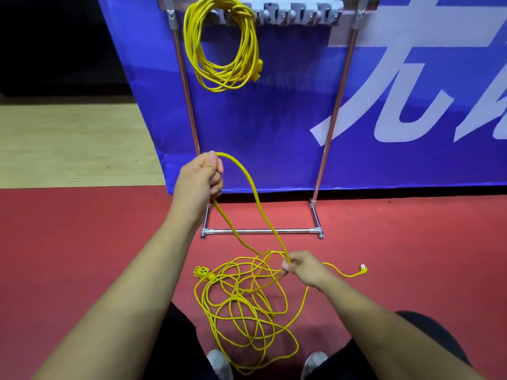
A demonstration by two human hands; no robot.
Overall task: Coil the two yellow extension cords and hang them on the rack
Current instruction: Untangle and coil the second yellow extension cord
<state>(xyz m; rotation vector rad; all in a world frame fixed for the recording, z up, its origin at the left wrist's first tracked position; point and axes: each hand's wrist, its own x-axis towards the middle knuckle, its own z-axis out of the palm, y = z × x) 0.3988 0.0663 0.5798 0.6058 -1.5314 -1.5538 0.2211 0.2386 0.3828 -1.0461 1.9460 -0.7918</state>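
One yellow extension cord (222, 50) hangs coiled on a hook at the left end of the metal rack (340, 91). The second yellow cord (241, 303) lies in a loose tangle on the red floor, its socket block (201, 271) at the left and its plug (362, 268) at the right. My left hand (200, 182) grips a raised loop of this cord in a fist in front of the rack. Lower down, my right hand (303, 267) pinches the same loop just above the tangle.
A blue banner (397, 91) with white lettering stands behind the rack. The rack's base bar (260, 231) rests on the red floor (82, 242). A pale wooden floor (68, 144) lies at the left. My shoes (219, 363) are just below the tangle.
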